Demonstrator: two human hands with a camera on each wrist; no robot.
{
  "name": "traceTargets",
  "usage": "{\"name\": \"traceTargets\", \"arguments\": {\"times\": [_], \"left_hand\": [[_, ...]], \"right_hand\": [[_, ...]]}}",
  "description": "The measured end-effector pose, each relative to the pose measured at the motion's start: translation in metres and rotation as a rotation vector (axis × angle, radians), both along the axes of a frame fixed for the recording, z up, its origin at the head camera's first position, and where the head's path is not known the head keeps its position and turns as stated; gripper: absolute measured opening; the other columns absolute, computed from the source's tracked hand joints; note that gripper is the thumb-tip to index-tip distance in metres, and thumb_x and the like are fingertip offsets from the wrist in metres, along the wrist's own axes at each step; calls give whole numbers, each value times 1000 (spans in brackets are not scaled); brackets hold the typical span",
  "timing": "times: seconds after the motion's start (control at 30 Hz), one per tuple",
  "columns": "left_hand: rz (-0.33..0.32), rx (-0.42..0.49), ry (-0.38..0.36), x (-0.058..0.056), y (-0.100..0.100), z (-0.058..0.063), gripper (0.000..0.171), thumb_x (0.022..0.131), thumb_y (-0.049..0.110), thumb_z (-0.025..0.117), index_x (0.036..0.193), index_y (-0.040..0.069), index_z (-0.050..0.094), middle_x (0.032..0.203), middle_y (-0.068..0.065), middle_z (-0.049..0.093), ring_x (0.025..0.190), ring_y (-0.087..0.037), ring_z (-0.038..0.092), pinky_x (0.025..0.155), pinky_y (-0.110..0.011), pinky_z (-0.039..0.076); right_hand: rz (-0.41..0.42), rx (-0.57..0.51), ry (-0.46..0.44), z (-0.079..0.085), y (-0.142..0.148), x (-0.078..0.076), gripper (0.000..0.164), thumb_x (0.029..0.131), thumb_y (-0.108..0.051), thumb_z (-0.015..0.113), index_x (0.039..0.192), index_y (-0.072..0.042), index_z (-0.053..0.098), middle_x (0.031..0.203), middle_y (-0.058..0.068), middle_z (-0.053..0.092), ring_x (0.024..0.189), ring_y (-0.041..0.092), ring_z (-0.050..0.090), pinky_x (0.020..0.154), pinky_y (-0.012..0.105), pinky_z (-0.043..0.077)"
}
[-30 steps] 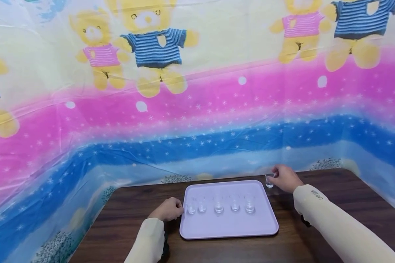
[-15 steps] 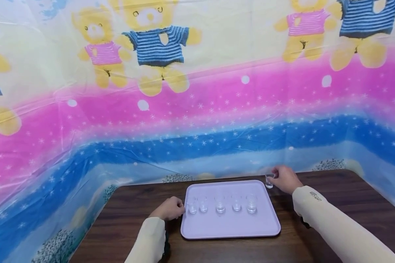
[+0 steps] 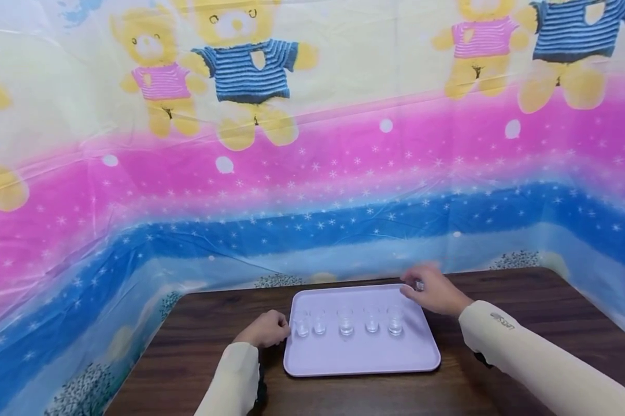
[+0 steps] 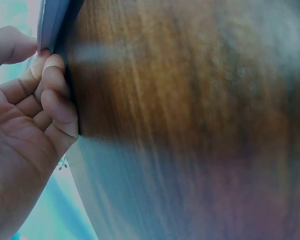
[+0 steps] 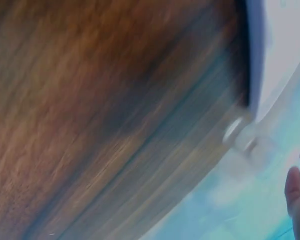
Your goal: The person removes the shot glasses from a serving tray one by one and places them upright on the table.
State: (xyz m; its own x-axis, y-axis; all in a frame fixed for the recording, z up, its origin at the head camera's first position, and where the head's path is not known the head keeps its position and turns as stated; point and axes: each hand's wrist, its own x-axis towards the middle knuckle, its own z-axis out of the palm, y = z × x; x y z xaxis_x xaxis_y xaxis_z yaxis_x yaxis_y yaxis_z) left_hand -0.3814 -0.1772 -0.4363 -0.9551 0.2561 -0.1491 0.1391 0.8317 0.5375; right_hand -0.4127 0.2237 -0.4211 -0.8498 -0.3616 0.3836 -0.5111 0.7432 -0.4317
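Observation:
On the lilac tray (image 3: 364, 358), several small clear glasses (image 3: 346, 323) stand in a row, each with a little clear liquid or a thick base; I cannot tell which. My left hand (image 3: 262, 330) pinches the tray's left rim, thumb and fingers at the edge (image 4: 53, 22) in the left wrist view. Over the tray's far right corner is my right hand (image 3: 434, 290), slightly blurred, its fingers away from the glass. Another small glass (image 5: 247, 137) stands on the table beside that corner, apart from the fingers (image 5: 292, 187); in the head view the hand mostly hides it.
The dark wooden table (image 3: 203, 370) extends around the tray on all sides. Close behind its far edge hangs a printed curtain (image 3: 317, 173) with bears and snowflakes.
My right hand has let go of the small glass beside the tray and moved left, over the tray's corner. The left hand and the glasses on the tray stay put.

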Motion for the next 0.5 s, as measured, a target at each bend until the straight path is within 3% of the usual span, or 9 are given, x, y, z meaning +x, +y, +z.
{"name": "traceTargets", "arguments": {"times": [0.23, 0.5], "left_hand": [[1, -22, 0, -3, -1, -2, 15, 89, 14, 56, 75, 8, 60, 67, -3, 57, 58, -16, 51, 52, -29, 42], [5, -12, -9, -1, 1, -1, 14, 89, 14, 55, 76, 8, 59, 67, -4, 57, 58, -17, 51, 52, -29, 42]], "right_hand": [[78, 56, -73, -1, -21, 25, 23, 83, -25, 70, 101, -12, 66, 94, -4, 56, 91, 20, 55, 80, 40, 45], [93, 36, -95, -3, -23, 30, 24, 77, -27, 75, 97, -17, 65, 90, -7, 55, 86, 13, 52, 78, 37, 44]]}}
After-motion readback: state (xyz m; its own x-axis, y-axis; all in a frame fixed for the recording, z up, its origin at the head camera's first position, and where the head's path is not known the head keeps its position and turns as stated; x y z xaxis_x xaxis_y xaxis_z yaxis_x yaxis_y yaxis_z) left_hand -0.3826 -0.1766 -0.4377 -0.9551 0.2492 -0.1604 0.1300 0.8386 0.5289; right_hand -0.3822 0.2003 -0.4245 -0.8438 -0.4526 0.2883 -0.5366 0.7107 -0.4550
